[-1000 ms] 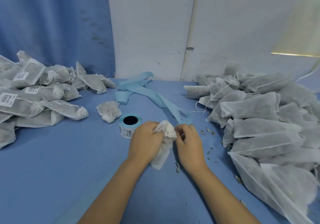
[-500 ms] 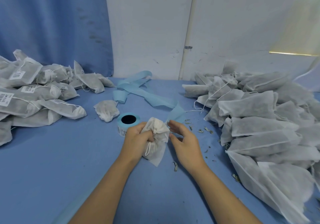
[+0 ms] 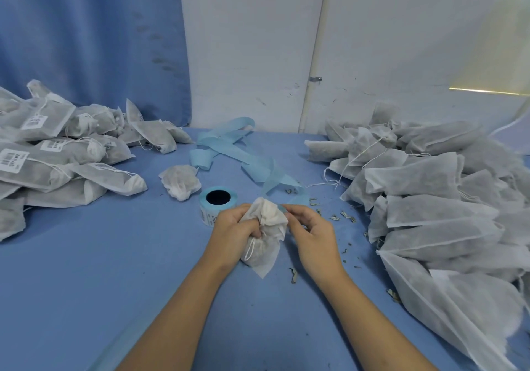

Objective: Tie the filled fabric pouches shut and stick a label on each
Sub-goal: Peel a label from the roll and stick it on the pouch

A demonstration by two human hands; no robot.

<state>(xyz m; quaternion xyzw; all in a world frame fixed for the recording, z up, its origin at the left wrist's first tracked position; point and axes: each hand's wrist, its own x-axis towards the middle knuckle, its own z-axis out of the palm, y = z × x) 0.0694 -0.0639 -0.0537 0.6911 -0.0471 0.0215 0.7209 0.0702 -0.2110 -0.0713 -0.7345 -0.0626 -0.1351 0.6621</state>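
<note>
A small white fabric pouch (image 3: 262,251) stands just above the blue table, its mouth bunched at the top. My left hand (image 3: 233,231) grips it round the neck, and a loop of white drawstring hangs below my fingers. My right hand (image 3: 311,231) is at the pouch's right side with its fingers curled, the fingertips pinching the bunched top. A roll of blue-backed labels (image 3: 218,200) lies right behind my left hand. Labelled, tied pouches (image 3: 57,164) are piled at the left. Unlabelled pouches (image 3: 430,198) are heaped at the right.
A crumpled white pouch (image 3: 180,181) lies left of the roll. Loose blue backing strip (image 3: 229,147) trails toward the back wall. Dried herb bits (image 3: 338,216) are scattered on the blue tablecloth (image 3: 114,270) between my right hand and the right heap.
My right hand came off the pouch's top half a second ago and now pinches it again. The left hand kept its grip and turned the pouch slightly leftward.
</note>
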